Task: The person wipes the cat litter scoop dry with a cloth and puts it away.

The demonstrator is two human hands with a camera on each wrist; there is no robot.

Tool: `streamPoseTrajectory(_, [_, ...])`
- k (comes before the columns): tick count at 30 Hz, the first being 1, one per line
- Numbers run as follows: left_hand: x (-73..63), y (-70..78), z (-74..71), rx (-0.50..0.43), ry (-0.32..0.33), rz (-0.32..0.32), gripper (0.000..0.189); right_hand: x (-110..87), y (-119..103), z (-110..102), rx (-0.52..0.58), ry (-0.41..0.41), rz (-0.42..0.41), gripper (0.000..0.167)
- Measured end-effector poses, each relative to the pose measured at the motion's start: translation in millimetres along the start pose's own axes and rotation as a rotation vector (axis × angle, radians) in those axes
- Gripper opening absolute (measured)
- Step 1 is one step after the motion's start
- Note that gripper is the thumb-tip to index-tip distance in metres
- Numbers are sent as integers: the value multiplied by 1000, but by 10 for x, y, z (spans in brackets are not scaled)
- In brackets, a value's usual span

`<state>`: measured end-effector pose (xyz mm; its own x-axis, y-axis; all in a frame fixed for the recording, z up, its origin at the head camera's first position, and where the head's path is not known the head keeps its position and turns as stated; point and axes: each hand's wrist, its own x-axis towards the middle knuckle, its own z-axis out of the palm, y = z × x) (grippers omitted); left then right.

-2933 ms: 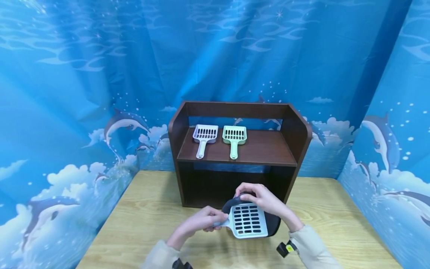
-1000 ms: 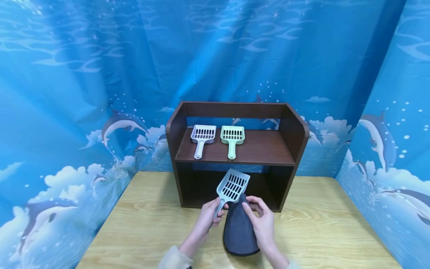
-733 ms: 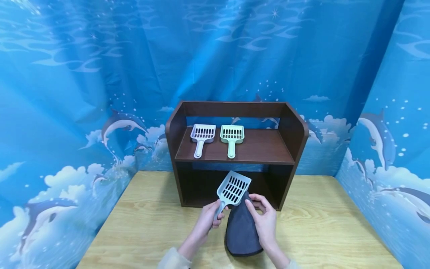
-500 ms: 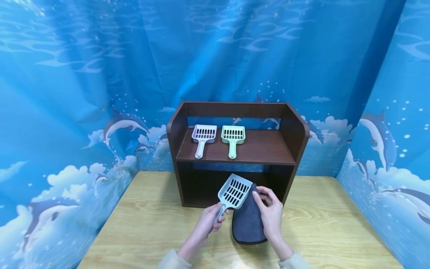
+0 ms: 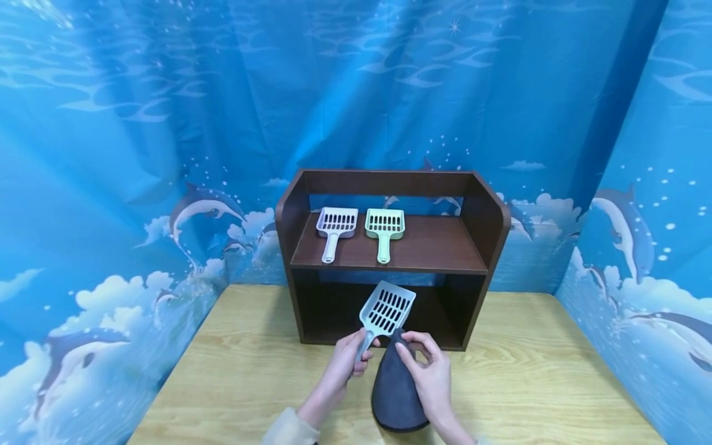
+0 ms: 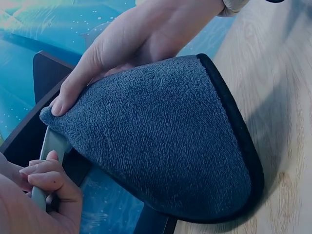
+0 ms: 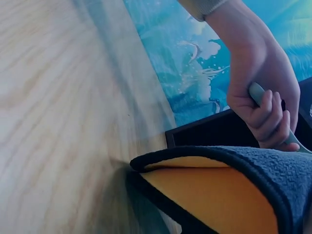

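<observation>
My left hand (image 5: 343,358) grips the handle of a pale blue-grey litter scoop (image 5: 371,324), its slotted head tilted up in front of the shelf's lower compartment. My right hand (image 5: 431,375) pinches the narrow end of a folded dark grey cleaning cloth (image 5: 396,395) against the scoop's lower right edge. In the left wrist view the cloth (image 6: 156,131) shows a plush face and black edging, and it hides most of the scoop. The right wrist view shows an orange lining (image 7: 214,195) between the cloth's layers. The cloth's wide end hangs down over the table.
A dark brown two-level shelf (image 5: 434,241) stands behind the hands. On its upper board lie a whitish-lilac litter scoop (image 5: 332,241) and a light green litter scoop (image 5: 384,241), handles toward me. The wooden table (image 5: 250,371) extends around; blue dolphin-printed curtains (image 5: 139,154) enclose it.
The scoop has turned from pointing right to pointing up. My right hand has carried the cloth up along the scoop's right edge, then back down and left toward the handle.
</observation>
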<state>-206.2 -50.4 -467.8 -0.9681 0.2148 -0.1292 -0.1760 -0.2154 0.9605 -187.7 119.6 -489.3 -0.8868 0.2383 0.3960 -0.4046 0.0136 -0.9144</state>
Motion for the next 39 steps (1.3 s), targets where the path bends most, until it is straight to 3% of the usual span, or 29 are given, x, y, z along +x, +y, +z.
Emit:
streamPoseTrajectory(5, [-6, 3, 5, 8, -6, 6, 38, 22, -2, -6, -9, 47, 23, 16])
streamPoseTrajectory(12, [-45, 18, -7, 56, -51, 13, 41, 207, -34, -104, 5, 129, 18, 17])
streamPoseTrajectory(20, [-94, 72, -92, 91, -91, -2, 41, 353, -63, -216, 65, 159, 19, 22])
streamPoseTrajectory(30, [-158, 244, -196, 194, -160, 3, 43, 392, -61, -383, 47, 166, 59, 23])
streamPoseTrajectory(39, [-174, 471, -103, 276, -232, 48, 46, 374, -96, -503, 8, 157, 98, 23])
